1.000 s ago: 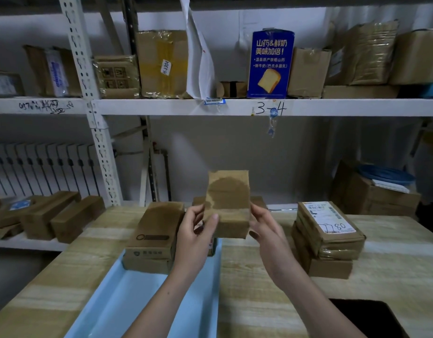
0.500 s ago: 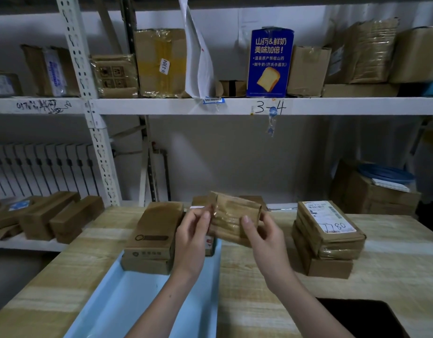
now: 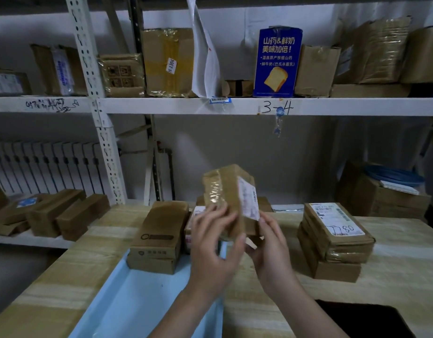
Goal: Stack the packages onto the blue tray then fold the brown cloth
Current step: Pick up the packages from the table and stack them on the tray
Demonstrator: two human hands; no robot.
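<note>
1. Your left hand [image 3: 214,242] and right hand [image 3: 271,247] both grip the taped package [image 3: 231,198], tilted, above the blue tray's [image 3: 127,303] far end.
2. Two boxes [image 3: 159,236] sit stacked there.

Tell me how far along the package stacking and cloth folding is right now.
Early. Done: one brown box sits at the far end of the blue tray. In hand: left hand and right hand hold a taped package above it. Left: the stack of packages on the table; no brown cloth is clearly visible.
</note>
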